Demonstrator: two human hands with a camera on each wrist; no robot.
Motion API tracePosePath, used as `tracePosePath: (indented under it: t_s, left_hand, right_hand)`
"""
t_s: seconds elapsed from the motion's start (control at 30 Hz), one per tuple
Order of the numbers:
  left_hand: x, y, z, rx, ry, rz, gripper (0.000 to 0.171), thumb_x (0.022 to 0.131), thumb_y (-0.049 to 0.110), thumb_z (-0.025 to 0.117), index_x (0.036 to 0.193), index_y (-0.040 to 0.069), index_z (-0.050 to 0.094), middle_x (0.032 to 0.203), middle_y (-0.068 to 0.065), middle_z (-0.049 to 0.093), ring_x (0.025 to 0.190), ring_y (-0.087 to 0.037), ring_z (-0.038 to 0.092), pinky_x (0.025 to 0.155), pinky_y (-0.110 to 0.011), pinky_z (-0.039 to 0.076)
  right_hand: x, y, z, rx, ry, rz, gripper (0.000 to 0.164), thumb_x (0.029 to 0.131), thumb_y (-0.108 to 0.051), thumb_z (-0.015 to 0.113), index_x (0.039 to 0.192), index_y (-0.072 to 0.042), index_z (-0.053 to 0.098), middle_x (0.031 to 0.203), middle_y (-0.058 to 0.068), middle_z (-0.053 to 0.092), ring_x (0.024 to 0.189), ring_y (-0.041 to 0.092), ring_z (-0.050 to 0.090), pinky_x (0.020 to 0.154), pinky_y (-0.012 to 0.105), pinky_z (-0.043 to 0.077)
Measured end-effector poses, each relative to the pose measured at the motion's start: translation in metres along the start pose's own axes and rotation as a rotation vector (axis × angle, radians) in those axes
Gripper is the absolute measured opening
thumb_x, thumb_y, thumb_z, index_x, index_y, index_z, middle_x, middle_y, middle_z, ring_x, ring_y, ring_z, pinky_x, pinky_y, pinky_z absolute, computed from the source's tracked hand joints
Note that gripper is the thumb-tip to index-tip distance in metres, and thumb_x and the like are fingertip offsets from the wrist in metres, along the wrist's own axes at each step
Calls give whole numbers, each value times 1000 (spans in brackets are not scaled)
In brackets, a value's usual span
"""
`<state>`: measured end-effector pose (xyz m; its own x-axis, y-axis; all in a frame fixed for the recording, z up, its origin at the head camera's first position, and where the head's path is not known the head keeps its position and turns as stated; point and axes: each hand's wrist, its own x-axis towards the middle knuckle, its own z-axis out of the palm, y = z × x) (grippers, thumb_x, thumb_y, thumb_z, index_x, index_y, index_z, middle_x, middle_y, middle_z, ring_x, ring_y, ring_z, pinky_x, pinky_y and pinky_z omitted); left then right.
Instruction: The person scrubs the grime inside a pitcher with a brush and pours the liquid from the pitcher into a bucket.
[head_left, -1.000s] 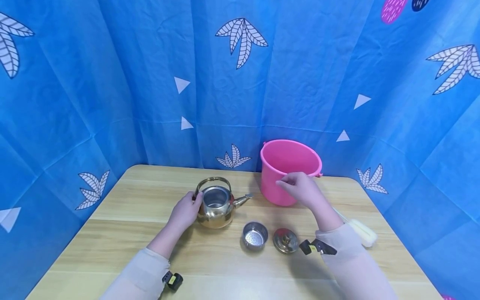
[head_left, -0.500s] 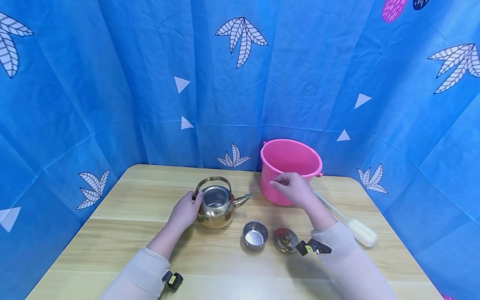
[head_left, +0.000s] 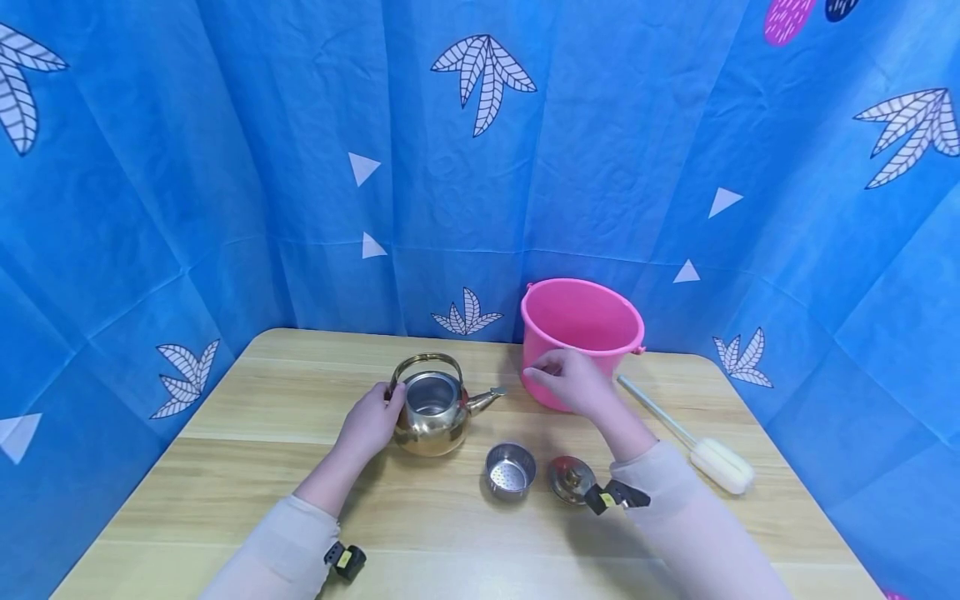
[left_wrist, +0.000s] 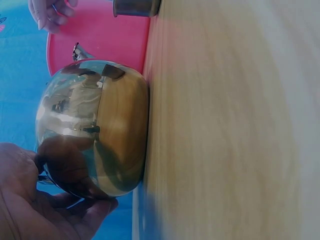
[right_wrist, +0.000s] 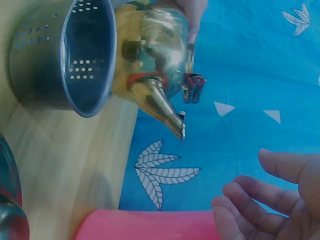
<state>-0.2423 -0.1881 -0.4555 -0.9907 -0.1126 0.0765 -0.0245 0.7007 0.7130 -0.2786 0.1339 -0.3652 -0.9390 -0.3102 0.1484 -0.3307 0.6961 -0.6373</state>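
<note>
A gold-coloured kettle (head_left: 431, 435) without its lid stands on the table, spout toward the right and arched handle upright. My left hand (head_left: 372, 421) holds it at its left side by the foot of the handle, thumb near the rim. In the left wrist view, the fingers of that hand curl against the kettle body (left_wrist: 117, 130). My right hand (head_left: 573, 383) hovers in front of the pink bucket (head_left: 536, 354), holding nothing; its fingers are loosely bent in the right wrist view. A perforated metal strainer basket (head_left: 510, 477) and the knobbed kettle lid (head_left: 570, 480) lie nearer me.
A white sponge brush (head_left: 722, 465) with a long pale handle lies at the right, pointing toward the bucket. Blue patterned cloth (head_left: 465, 208) hangs behind the wooden table (head_left: 420, 533) and on both sides.
My right hand has shifted left and slightly nearer, toward the kettle spout, revealing more of the brush handle. My left hand and the kettle have stayed put.
</note>
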Motion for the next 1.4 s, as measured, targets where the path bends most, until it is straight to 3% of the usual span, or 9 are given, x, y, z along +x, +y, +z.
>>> tracePosePath:
  t_s: [0.57,0.87,1.4]
  left_hand:
    - [0,0,-1,13,2,13,54,108,40,33,122,-6,57,119,-26,65,111,-43,61,91,-55,48]
    - [0,0,0,14,0,9,54,108,40,33,122,-6,57,118,-25,66,111,-43,61,91,-55,48]
    - [0,1,0,6,1,-1,52,108,40,33,119,-4,58,115,-23,67,108,-41,62,90,-54,49]
  right_hand:
    - [7,-7,22,-41,-32,-1,22,91,-27,75,105,-9,75,93,1,74,85,16,67,75,33,56]
    - [12,-6,34,-34,-68,5,19,91,-29,75,102,-14,76,92,-2,74,88,16,68,79,33,56]
    - [20,-6,51,-46,-126,5,34,93,-30,73,114,-4,71,100,5,73,94,20,68,84,36,56]
